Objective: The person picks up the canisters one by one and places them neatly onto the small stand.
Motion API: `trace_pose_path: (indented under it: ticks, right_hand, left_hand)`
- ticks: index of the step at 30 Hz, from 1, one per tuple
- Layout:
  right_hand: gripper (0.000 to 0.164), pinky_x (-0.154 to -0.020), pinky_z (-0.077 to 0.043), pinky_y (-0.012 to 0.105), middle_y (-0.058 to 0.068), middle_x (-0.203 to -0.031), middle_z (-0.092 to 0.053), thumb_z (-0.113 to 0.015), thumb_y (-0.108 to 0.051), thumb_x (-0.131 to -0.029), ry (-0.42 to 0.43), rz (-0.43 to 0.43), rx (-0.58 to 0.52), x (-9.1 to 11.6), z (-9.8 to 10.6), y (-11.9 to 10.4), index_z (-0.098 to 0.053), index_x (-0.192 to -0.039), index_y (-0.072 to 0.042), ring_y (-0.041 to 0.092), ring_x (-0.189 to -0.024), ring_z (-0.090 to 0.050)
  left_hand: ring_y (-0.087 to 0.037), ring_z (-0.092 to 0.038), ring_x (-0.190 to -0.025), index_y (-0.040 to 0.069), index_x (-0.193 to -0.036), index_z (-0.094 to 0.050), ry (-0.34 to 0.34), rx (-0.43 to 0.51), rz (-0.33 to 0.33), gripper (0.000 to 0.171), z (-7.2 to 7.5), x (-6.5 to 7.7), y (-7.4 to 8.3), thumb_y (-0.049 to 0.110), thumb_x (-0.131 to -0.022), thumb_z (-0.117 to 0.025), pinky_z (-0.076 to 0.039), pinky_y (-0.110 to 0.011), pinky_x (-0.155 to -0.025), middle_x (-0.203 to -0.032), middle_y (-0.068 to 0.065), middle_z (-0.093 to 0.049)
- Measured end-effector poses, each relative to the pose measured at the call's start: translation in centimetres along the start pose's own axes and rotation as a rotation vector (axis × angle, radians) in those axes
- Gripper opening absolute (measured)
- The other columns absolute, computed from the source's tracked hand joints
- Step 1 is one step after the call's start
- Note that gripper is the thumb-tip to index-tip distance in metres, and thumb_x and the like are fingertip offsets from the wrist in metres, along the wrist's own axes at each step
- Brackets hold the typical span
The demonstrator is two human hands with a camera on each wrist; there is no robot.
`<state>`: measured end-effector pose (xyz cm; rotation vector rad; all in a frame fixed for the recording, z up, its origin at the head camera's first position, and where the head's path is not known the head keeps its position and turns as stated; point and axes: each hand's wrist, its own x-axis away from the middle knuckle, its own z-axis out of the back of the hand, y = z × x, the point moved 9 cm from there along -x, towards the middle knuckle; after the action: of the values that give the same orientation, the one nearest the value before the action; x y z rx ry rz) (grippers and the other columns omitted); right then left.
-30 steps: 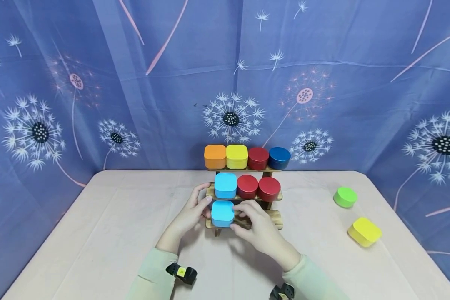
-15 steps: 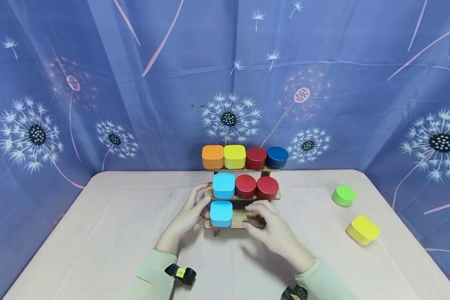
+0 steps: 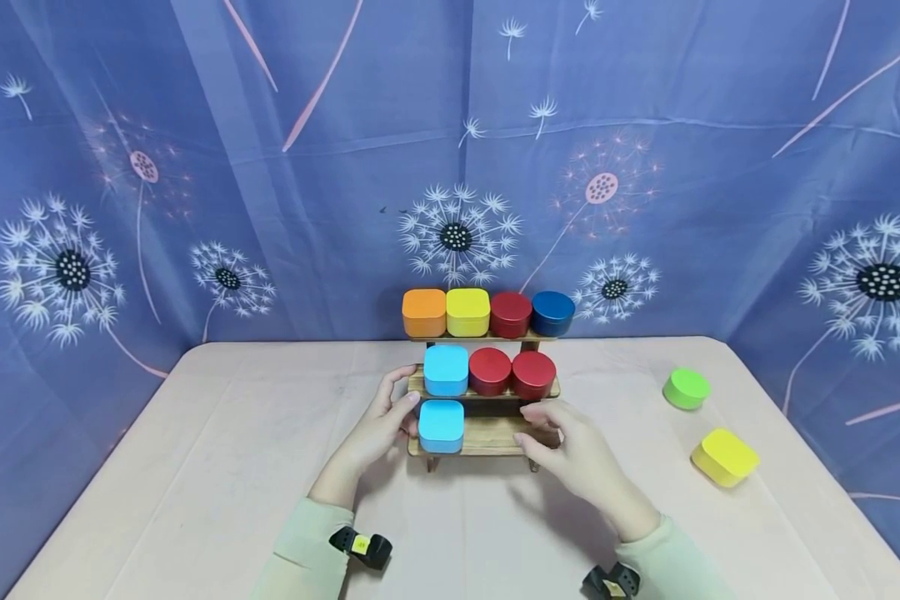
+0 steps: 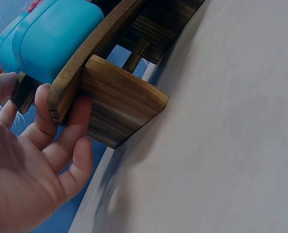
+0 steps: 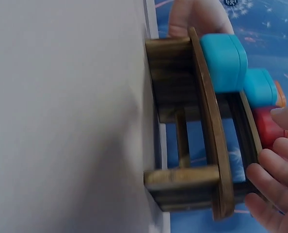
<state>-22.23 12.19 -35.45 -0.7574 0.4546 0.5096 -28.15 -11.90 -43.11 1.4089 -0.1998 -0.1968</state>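
Note:
A light blue square tin [image 3: 441,427] sits at the left end of the bottom step of a three-tier wooden display stand [image 3: 487,437]. My left hand [image 3: 371,437] holds the stand's left end; in the left wrist view its fingers [image 4: 76,119] curl about the end of the bottom board. The left thumb lies close to the tin; I cannot tell whether it touches. My right hand [image 3: 592,458] hovers at the right end of the bottom step, fingers loosely bent, holding nothing. The right wrist view shows its fingers [image 5: 275,184] beside the boards.
On the middle step stand a light blue square tin [image 3: 446,371] and two red round tins [image 3: 490,372]. The top step bears orange [image 3: 424,313], yellow [image 3: 468,312], dark red [image 3: 510,314] and dark blue [image 3: 552,313] tins. A green round tin [image 3: 687,389] and a yellow tin [image 3: 724,457] lie right.
My right hand has let go of the light blue tin on the bottom step and moved right along that step. The left hand has stayed at the stand's left end.

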Motion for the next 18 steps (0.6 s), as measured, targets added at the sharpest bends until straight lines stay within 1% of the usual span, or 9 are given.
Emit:
trace_pose_path:
  ticks: [4,9,14,18]
  right_hand:
    - [0.034,-0.076,-0.053,0.037,0.002,-0.094,-0.071,-0.08,-0.013,-0.074,0.024,-0.028,0.029,0.0,0.9,1.0,-0.067,-0.105,-0.008,0.017,-0.086,-0.067]
    - [0.03,-0.074,-0.053,0.036,0.0,-0.09,-0.069,-0.079,-0.011,-0.074,0.067,-0.047,0.043,0.0,1.9,1.9,-0.068,-0.102,-0.008,0.016,-0.083,-0.064]
    - [0.028,-0.077,-0.052,0.035,0.001,-0.089,-0.068,-0.078,-0.009,-0.075,0.089,-0.069,0.048,0.1,2.8,2.6,-0.068,-0.101,-0.006,0.017,-0.082,-0.063]
    - [0.026,-0.077,-0.051,0.033,0.004,-0.089,-0.069,-0.077,-0.008,-0.076,0.103,-0.09,0.053,0.0,3.5,3.1,-0.068,-0.1,-0.005,0.019,-0.083,-0.063]
  left_hand:
    - [-0.014,-0.052,-0.061,0.03,-0.142,-0.024,0.002,0.002,0.006,0.044,0.0,0.0,0.0,0.032,-0.101,-0.042,-0.042,-0.031,-0.063,-0.065,-0.004,-0.052]
    - [-0.014,-0.052,-0.061,0.028,-0.143,-0.024,-0.003,0.003,0.013,0.045,-0.1,-0.1,0.0,0.03,-0.102,-0.042,-0.041,-0.03,-0.063,-0.065,-0.003,-0.051]
    - [-0.013,-0.052,-0.062,0.027,-0.144,-0.022,-0.011,-0.009,0.014,0.046,-0.1,0.1,0.2,0.03,-0.102,-0.041,-0.042,-0.03,-0.063,-0.065,-0.003,-0.051]
    - [-0.014,-0.052,-0.062,0.027,-0.144,-0.022,-0.004,-0.018,0.013,0.046,-0.1,0.2,0.3,0.03,-0.102,-0.041,-0.042,-0.03,-0.063,-0.065,-0.004,-0.051]
